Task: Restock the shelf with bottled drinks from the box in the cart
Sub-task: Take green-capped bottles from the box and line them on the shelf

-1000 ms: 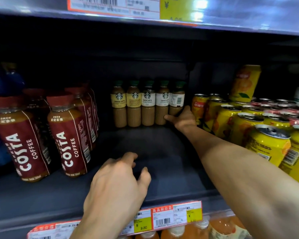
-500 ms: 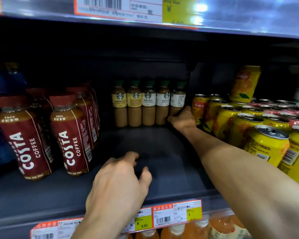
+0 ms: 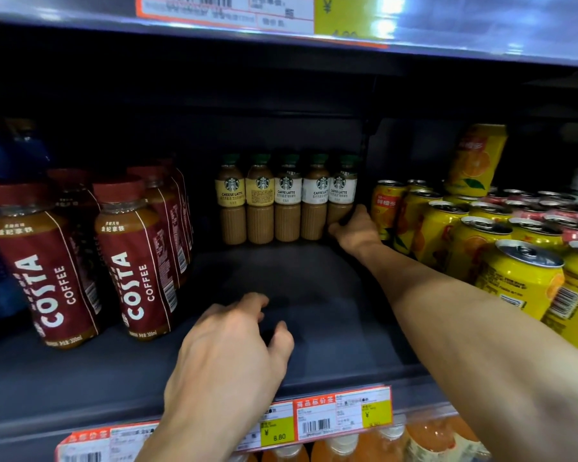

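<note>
A row of several Starbucks latte bottles point(image 3: 287, 198) with green caps stands at the back of the dark shelf point(image 3: 314, 281). My right hand point(image 3: 356, 230) reaches deep in and grips the base of the rightmost latte bottle point(image 3: 342, 188), fingers curled round its lower part. My left hand point(image 3: 227, 348) rests near the shelf's front edge, fingers loosely bent on the bare shelf floor, holding nothing. The box and the cart are out of view.
Red Costa Coffee bottles point(image 3: 127, 255) stand at the left, with blue bottles point(image 3: 0, 155) behind them. Yellow orange-drink cans point(image 3: 518, 275) crowd the right, close to my right forearm. Price tags point(image 3: 341, 415) line the front edge; orange bottles point(image 3: 427, 441) sit on the shelf below.
My right hand has closed further round the rightmost latte bottle's base, which has turned so its label faces front. The left hand has stayed in place.
</note>
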A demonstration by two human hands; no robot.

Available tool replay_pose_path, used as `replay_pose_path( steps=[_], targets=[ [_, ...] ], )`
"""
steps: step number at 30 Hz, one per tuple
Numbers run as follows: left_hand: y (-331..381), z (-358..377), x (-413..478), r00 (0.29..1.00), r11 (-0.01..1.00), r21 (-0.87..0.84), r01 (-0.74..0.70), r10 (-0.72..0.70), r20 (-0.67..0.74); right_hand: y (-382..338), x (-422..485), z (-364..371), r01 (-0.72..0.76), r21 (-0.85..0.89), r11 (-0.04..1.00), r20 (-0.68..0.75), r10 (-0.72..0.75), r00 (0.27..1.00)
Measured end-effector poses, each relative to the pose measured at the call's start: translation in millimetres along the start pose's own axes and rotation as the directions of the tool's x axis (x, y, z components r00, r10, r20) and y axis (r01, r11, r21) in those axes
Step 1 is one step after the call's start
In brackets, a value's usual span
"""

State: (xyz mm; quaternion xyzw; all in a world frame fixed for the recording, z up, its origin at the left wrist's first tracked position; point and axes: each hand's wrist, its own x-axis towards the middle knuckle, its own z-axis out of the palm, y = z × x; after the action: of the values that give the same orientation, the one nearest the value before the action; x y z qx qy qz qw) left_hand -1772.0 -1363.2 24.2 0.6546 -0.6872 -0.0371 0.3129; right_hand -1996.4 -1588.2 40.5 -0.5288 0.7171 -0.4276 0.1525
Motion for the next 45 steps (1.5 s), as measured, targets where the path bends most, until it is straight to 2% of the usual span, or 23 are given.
replay_pose_path(
  steps=[8, 24, 28, 31, 37, 40, 43, 45],
  targets=[
    [2, -2, -2, 1.000, 1.000, -0.009, 0.022, -0.021, 0.023, 0, -2, -1, 0.003, -0.015, 1.000, -0.016, -0.003, 1.000],
    [6, -6, -1, 0.996, 0.998, 0.029, 0.055, -0.057, 0.072, -4, -27, -11, -0.020, -0.190, 0.982, 0.094, 0.038, 0.995],
    [9, -8, -3, 0.996, 0.996, 0.079, -0.039, 0.032, 0.084, -1, -56, -20, 0.055, -0.302, 0.952, 0.145, -0.011, 0.989],
    [8, -10, -3, 0.983, 0.989, 0.096, -0.111, 0.095, 0.157, 0, -84, -31, 0.137, -0.403, 0.905, 0.256, -0.032, 0.966],
    [8, -18, 0, 0.944, 0.975, 0.146, -0.167, 0.116, 0.311, -8, -141, -63, 0.295, -0.480, 0.826, 0.459, -0.051, 0.887],
    [10, -29, -10, 0.918, 0.966, 0.171, -0.196, 0.119, 0.378, -16, -172, -89, 0.352, -0.480, 0.803, 0.533, -0.052, 0.845],
    [13, -42, -26, 0.899, 0.961, 0.202, -0.188, 0.086, 0.429, -22, -207, -112, 0.370, -0.424, 0.827, 0.539, -0.098, 0.837],
    [15, -52, -42, 0.894, 0.940, 0.245, -0.239, 0.114, 0.433, -23, -233, -125, 0.392, -0.420, 0.818, 0.546, -0.117, 0.829]
  ],
)
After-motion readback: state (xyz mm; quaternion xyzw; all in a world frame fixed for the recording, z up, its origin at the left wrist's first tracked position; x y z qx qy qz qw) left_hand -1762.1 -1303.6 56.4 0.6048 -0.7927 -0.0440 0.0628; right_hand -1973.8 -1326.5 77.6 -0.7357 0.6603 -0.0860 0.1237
